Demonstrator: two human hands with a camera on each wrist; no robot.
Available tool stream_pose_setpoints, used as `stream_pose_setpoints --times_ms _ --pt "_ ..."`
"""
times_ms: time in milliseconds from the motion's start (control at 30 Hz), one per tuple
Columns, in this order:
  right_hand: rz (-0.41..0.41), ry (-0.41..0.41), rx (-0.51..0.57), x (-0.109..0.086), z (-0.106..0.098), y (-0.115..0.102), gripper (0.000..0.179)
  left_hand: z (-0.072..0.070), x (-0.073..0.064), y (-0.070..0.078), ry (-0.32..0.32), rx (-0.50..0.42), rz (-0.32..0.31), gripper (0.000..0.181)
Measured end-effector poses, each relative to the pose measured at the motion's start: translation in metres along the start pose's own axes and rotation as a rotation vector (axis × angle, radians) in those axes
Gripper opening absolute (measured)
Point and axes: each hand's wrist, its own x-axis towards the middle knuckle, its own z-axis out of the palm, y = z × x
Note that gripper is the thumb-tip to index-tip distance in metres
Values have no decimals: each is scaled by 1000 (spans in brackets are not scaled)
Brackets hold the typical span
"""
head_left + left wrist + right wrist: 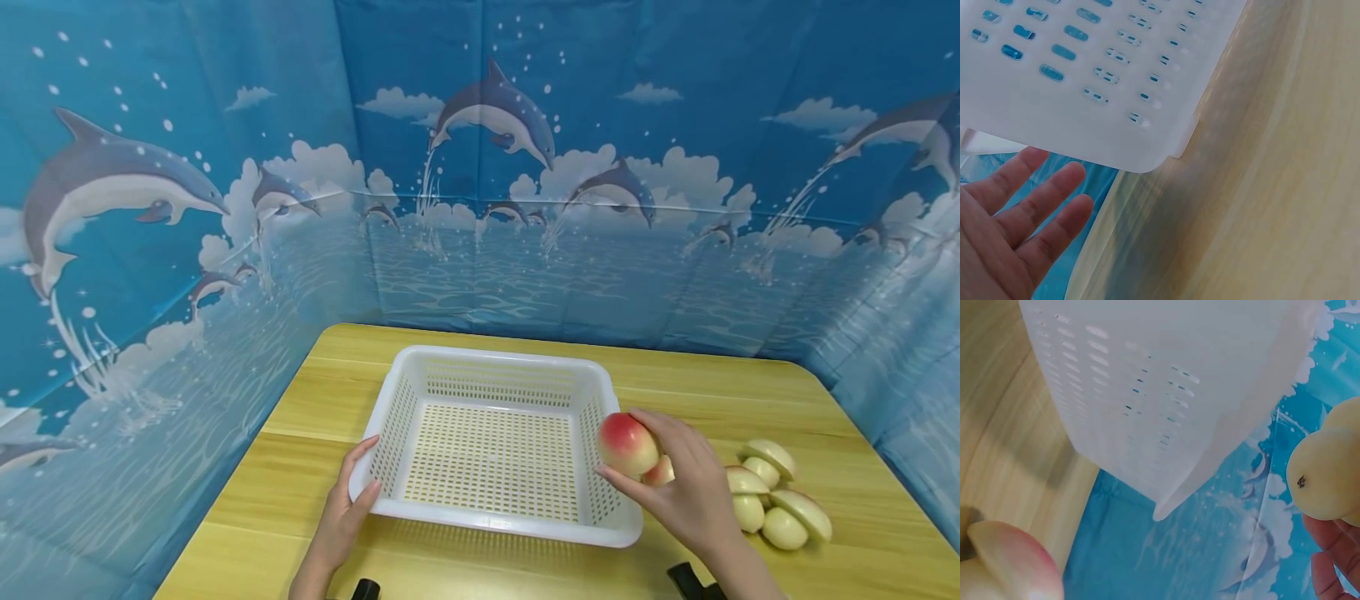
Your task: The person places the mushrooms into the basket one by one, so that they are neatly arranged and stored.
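A peach-like fruit (628, 446), red on one side and fading to cream, is in the right hand (693, 492), gripped between the thumb and the fingers. In the head view it overlaps the right rim of the white basket (495, 521); the right wrist view shows it apart from the basket's wall, with a dark spot on its pale side. A second reddish piece (660, 472) shows just behind it, partly hidden by the hand; I cannot tell whether it is also held.

The perforated plastic basket is on the wood-grained tabletop (712, 392). The left hand (341, 508) rests at its near left corner, thumb and a fingertip at the rim, the other fingers straight and spread beside the wall. To the right lies a cluster of pale, rounded pieces (783, 531), some cap-shaped ones leaning over rounder ones. Black objects (366, 590) show near both wrists. Around the tabletop hangs a blue curtain (465, 287) printed with dolphins, clouds and water.
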Motion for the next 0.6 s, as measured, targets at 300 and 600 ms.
stream_pose_setpoints --times_ms 300,600 --pt "76 -157 22 11 0 -3 80 0 1 1 -8 -13 -13 53" --pt "123 -210 55 18 6 -7 76 0 1 2 -11 -2 -23 53"
